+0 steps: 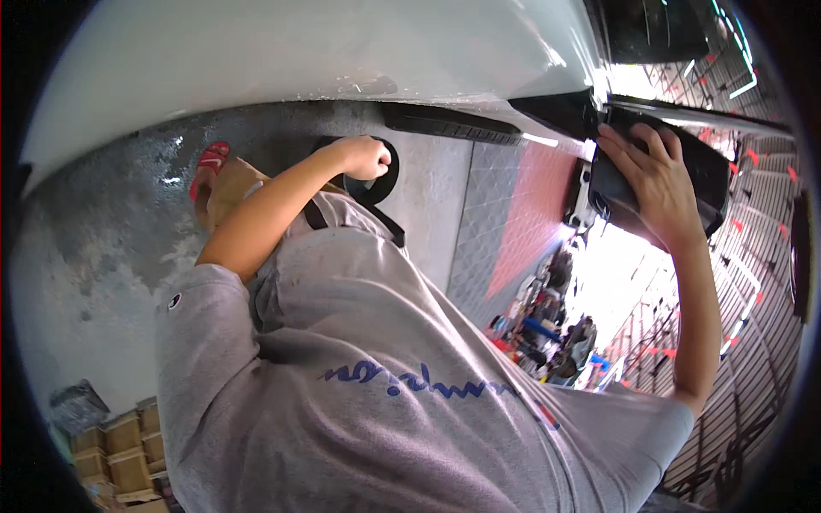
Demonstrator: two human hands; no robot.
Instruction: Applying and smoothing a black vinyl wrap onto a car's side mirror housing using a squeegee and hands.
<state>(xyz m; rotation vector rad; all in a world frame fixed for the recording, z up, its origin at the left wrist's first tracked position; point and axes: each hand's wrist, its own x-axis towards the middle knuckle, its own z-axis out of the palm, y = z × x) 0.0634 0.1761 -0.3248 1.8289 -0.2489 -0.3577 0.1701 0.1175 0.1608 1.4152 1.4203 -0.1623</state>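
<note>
My right hand [654,175] grips the black side mirror [708,184] of a pale grey car [342,51], its fingers bent over the housing near where it meets the door. My left hand [368,160] is low at my side, closed in a fist. What it holds, if anything, is hidden. Just behind that fist is a round black thing [391,181] with a thick rim, partly covered by my arm and hand. A black strap [389,227] runs over my grey shirt [385,316] beside it.
The car's side panel curves across the top, with a dark sill strip [453,124] below. Red footwear [209,162] shows on the wet-patched concrete floor [111,248]. Cardboard boxes [124,453] and a black bag [77,406] are at lower left. Clutter [552,329] lies beyond the tiles.
</note>
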